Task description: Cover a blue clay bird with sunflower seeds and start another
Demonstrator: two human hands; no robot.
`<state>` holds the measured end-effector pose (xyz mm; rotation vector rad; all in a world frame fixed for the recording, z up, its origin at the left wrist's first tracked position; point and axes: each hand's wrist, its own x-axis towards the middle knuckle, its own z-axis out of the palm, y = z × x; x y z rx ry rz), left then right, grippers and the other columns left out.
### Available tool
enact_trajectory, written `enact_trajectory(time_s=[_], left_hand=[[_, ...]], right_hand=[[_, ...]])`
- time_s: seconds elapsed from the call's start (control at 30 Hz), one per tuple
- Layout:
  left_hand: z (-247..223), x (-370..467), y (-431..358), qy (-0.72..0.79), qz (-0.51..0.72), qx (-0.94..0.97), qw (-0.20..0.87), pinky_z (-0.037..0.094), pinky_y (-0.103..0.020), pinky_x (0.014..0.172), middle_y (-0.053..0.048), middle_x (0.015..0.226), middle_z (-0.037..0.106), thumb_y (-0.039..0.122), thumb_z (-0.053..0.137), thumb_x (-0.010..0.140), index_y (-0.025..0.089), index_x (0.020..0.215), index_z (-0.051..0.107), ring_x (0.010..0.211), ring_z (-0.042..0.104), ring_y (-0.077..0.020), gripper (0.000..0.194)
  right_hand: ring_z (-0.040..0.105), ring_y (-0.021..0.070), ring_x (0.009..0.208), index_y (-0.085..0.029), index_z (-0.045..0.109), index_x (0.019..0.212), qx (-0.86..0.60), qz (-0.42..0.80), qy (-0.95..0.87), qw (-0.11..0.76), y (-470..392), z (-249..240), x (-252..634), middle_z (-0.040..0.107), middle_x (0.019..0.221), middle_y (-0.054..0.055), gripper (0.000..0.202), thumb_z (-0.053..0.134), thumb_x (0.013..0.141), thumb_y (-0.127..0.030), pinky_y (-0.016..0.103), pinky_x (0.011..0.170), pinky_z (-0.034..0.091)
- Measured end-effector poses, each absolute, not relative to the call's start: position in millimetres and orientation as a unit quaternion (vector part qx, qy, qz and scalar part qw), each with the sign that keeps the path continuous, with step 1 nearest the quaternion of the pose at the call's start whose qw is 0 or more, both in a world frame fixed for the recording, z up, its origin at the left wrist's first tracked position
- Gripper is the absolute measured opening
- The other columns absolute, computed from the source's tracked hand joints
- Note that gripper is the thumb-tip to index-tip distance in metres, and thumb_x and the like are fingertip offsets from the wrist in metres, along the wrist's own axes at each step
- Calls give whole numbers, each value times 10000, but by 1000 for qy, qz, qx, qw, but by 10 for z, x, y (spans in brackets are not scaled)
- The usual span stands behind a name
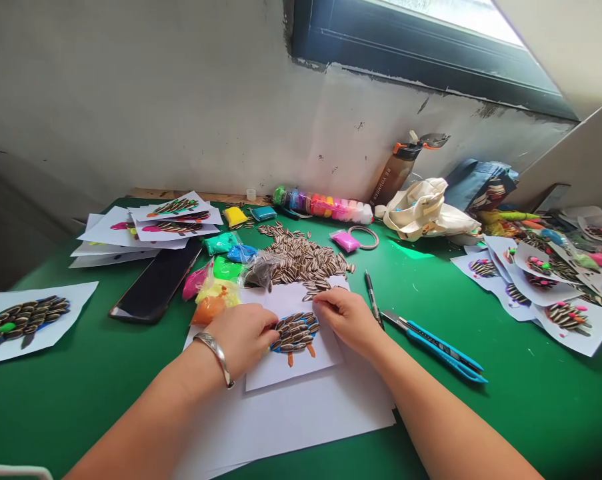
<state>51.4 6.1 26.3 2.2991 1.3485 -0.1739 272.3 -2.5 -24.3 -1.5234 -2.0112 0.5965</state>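
Note:
A small white card (295, 377) lies on a larger pile of white paper. On the card is an oval picture (295, 331) made of striped sunflower seeds pressed into blue clay, with two orange clay legs. My left hand (241, 339), a silver bangle at its wrist, is at the picture's left edge with its fingers curled closed; the fingertips are partly hidden. My right hand (349, 319) pinches thumb and forefinger together beside a few loose seeds at the card's upper right. Whatever is between those fingers is too small to make out. A heap of sunflower seeds (305, 259) spreads behind the card.
Bags of coloured clay (215, 293) sit left of the heap. A phone (155, 283) and stacked seed pictures (145, 227) lie farther left. To the right are a pen (373, 297), a blue utility knife (438, 347), a cloth bag (421, 210), a bottle (398, 170) and more pictures (541, 280).

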Motion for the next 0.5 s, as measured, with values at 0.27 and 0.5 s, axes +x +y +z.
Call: enact_trajectory(time_s=[0.27, 0.5], left_hand=[[237, 565, 21, 482, -62, 855, 183, 387, -295, 608, -56, 803, 678, 215, 430, 833, 217, 783, 674, 768, 618, -222, 250], [206, 389, 63, 495, 4, 850, 181, 421, -279, 664, -41, 771, 675, 246, 389, 878, 227, 814, 681, 751, 618, -193, 299]], right_hand=[[586, 161, 769, -217, 693, 848, -563, 216, -751, 268, -25, -230, 2720, 677, 810, 23, 216, 496, 820, -133, 265, 707, 441], [596, 166, 779, -204, 692, 874, -553, 215, -747, 299, -52, -254, 2742, 686, 844, 36, 215, 489, 846, -141, 273, 716, 448]])
